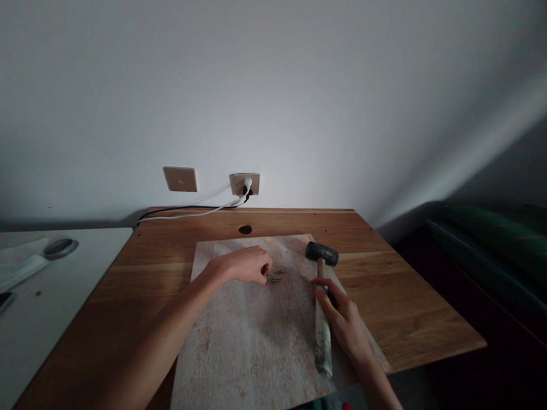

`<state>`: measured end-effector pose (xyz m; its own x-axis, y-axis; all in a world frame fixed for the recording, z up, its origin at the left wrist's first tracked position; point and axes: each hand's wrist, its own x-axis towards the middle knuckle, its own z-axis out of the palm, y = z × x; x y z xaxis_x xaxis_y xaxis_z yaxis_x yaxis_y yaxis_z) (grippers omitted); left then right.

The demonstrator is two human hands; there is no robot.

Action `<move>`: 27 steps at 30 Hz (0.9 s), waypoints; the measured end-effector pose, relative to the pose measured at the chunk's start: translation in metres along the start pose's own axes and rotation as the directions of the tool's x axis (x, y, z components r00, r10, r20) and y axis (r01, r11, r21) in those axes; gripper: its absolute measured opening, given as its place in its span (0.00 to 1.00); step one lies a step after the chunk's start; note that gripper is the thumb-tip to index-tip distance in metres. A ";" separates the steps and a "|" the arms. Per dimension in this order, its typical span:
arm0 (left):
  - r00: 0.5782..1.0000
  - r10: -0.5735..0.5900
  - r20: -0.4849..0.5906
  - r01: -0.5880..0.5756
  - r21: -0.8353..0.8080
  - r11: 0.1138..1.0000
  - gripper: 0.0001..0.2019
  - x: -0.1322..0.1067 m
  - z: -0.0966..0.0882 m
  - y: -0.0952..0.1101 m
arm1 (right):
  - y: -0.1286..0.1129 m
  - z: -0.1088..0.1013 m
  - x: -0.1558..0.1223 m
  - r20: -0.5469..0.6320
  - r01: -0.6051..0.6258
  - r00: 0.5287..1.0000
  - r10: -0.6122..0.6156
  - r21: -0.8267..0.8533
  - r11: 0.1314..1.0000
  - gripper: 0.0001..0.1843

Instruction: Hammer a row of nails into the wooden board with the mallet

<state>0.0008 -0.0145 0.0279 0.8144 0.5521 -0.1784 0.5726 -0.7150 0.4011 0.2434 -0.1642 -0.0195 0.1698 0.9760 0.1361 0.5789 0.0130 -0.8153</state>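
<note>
A: Where did the screws lie?

B: The screws (pixel 276 280) lay loose in a small group on the board (pixel 242 343), beyond its middle; the board rested on the wooden table (pixel 420 301).

A: And the left hand?

B: The left hand (pixel 244 264) reached over the board, its fingers curled downward, the fingertips just beside the screws. Whether they pinched one could not be told.

A: What did the right hand hold?

B: The right hand (pixel 344 319) had its fingers wrapped around the handle of the mallet (pixel 321 326), whose black head pointed away from the person, near the board's right edge. Whether the mallet rested on the board or hung just above it was unclear.

A: Which step was in hand?

B: By judgement, the handling of the small pieces, with the mallet kept to one side.

A: What did the next move call for?

B: Probably a precise fingertip pinch on a single screw, without scattering its neighbours, and a steady right hand.
</note>
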 end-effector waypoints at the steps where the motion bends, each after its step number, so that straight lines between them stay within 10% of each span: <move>1: 1.000 0.000 0.004 0.000 -0.001 1.000 0.04 0.000 -0.001 0.001 | 0.001 0.000 0.000 0.000 0.003 1.000 -0.003 0.000 1.000 0.25; 27: 0.999 0.016 -0.052 -0.020 -0.082 0.996 0.04 -0.001 -0.002 -0.009 | 0.003 0.002 0.001 -0.008 -0.014 1.000 0.015 0.051 0.999 0.26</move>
<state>-0.0050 -0.0081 0.0260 0.8177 0.5619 -0.1251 0.5461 -0.6885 0.4772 0.2439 -0.1630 -0.0228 0.1849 0.9743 0.1286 0.5351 0.0100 -0.8448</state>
